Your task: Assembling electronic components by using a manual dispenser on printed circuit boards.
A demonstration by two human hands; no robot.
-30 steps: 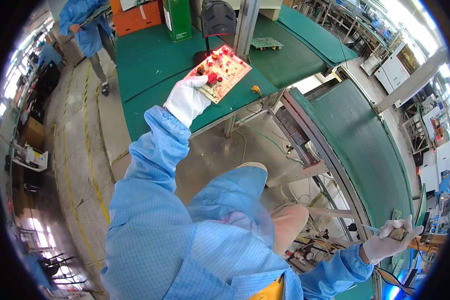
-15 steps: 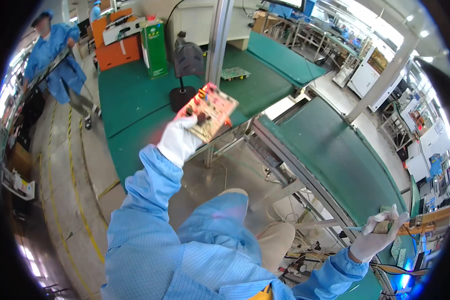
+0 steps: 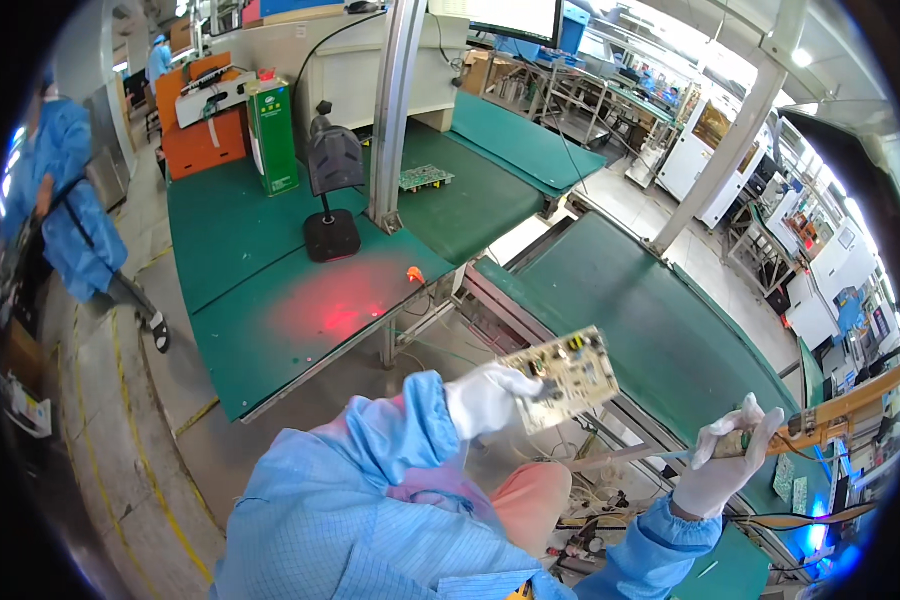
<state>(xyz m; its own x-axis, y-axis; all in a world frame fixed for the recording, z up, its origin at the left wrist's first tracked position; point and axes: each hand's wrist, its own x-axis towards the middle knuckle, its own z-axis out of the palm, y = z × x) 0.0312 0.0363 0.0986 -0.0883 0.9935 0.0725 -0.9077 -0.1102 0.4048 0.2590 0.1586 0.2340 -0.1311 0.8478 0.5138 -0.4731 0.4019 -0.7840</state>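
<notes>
My left hand [image 3: 492, 398], in a white glove, grips a circuit board [image 3: 576, 376] by its left edge. Components cover the board's upper face, and it hangs in the air beside the green conveyor belt [image 3: 640, 310]. My right hand [image 3: 722, 462], also gloved, is raised at the lower right with curled fingers. Something small and greenish [image 3: 734, 443] shows between those fingers, too hidden to name. Close to this hand is a wooden-coloured bar [image 3: 850, 400]. A black scanner on a stand [image 3: 334, 165] casts red light onto the green tabletop [image 3: 240, 345].
Another circuit board [image 3: 425, 178] lies on the far green surface. A green can [image 3: 273, 138] and an orange box [image 3: 203, 140] stand at the back left. A metal post [image 3: 395, 120] rises beside the scanner. A person in blue [image 3: 75, 200] is at far left. Small boards [image 3: 785, 478] lie at right.
My left hand has carried the circuit board from the scanner's red light rightward and nearer to me. My right hand stays raised near the bar. The person at far left has come closer.
</notes>
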